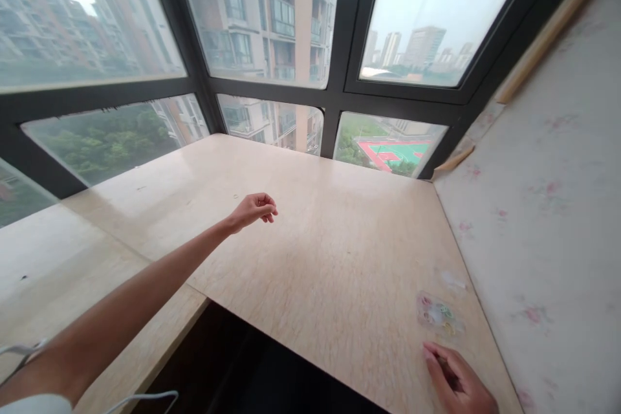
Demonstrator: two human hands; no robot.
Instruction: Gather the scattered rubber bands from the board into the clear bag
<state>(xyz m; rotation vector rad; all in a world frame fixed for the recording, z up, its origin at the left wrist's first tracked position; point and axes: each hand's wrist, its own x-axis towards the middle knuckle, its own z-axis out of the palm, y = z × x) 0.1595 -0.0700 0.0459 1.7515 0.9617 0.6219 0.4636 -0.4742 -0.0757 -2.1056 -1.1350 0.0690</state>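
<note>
My left hand (254, 208) reaches out over the marble-patterned sill, its fingers curled and pinched together. Whatever it may hold is hidden or too small to make out. Just behind that hand lies a tiny ring-like item (236, 196). At the lower right, my right hand (460, 380) is closed with thumb and fingertips together, low over the sill near the wall; its contents, if any, do not show. Close beyond it sits a small clear plastic box (439, 315) with little pink, green and yellow pieces inside. A clear plastic piece (451, 279) lies past the box.
The wide sill (310, 246) meets dark window frames (334, 77) at the back and a floral-papered wall (548, 239) on the right. A dark gap (242, 362) opens below its front edge. White cables (145, 396) run at the lower left, and a small dark speck (24, 277) lies there.
</note>
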